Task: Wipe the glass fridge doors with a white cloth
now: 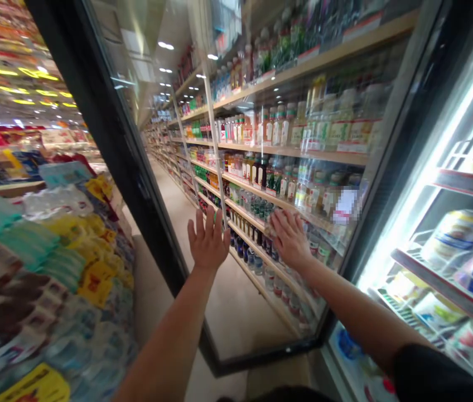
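Note:
Both my hands press flat against the glass of an open fridge door [236,312] that swings out into a shop aisle. My left hand [208,240] has its fingers spread on the pane near the middle. My right hand [289,237] lies flat on the glass a little to the right, fingers stretched out. Neither hand holds anything. Through the glass I see long shelves of bottles [282,128] running down the aisle.
The lit fridge interior [454,245] stands at the right, with wire racks of cans and packs. A display of stacked packaged goods [52,268] fills the left. The door's black frame [106,128] crosses the view diagonally. The aisle floor [178,195] runs away behind the glass.

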A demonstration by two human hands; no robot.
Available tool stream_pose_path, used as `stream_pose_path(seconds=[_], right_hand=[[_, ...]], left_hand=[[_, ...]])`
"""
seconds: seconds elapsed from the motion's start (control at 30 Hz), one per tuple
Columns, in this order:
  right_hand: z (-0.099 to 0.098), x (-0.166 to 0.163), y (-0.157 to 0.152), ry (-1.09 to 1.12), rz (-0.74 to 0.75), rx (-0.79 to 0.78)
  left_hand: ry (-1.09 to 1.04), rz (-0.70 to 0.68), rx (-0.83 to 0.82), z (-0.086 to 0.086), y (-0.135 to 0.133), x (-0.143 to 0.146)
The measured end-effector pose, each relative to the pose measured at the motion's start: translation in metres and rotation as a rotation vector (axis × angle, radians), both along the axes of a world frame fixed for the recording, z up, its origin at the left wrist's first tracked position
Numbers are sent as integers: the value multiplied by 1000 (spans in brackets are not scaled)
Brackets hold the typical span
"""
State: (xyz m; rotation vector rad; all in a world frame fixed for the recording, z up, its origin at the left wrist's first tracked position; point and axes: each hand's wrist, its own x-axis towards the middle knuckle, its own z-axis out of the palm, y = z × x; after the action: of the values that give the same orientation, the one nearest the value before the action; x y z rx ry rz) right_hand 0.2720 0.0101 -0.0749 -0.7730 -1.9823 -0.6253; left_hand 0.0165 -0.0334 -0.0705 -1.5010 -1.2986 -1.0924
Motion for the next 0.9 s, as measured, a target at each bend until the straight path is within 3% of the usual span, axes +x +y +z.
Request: stream_pose_path(seconds=[0.13,0.2,0.3,0.37,0.43,0.53,0.6,0.67,0.73,0.83,0.9], right_hand=[[77,-23,6,203,-64,-3],[89,-34,4,227,-77,-4],[61,-43,-3,143,-67,10],[33,-41,-7,53,-47,49],[21,-36,-8,-20,-26,95],[47,-32,-6,-9,-25,124],[77,-37,-5,86,-55,113],[94,-50,-8,177,-87,90],[88,-67,-13,177,-73,103],[52,-91,-21,-41,55,186],[39,-101,-25,-180,129,215]], left_hand=[[96,28,119,7,1,2],[114,16,131,9,0,1],[95,-3,113,-1,-7,-5],[59,34,94,-19,-14,-14],[48,81,75,-42,-18,-24],[45,74,79,-70,-19,-37],[24,62,98,-79,-16,-41],[24,72,99,-82,-13,-42],[37,91,94,-81,-12,-42],[40,92,85,-80,-12,-42],[23,69,70,-82,-11,-43]])
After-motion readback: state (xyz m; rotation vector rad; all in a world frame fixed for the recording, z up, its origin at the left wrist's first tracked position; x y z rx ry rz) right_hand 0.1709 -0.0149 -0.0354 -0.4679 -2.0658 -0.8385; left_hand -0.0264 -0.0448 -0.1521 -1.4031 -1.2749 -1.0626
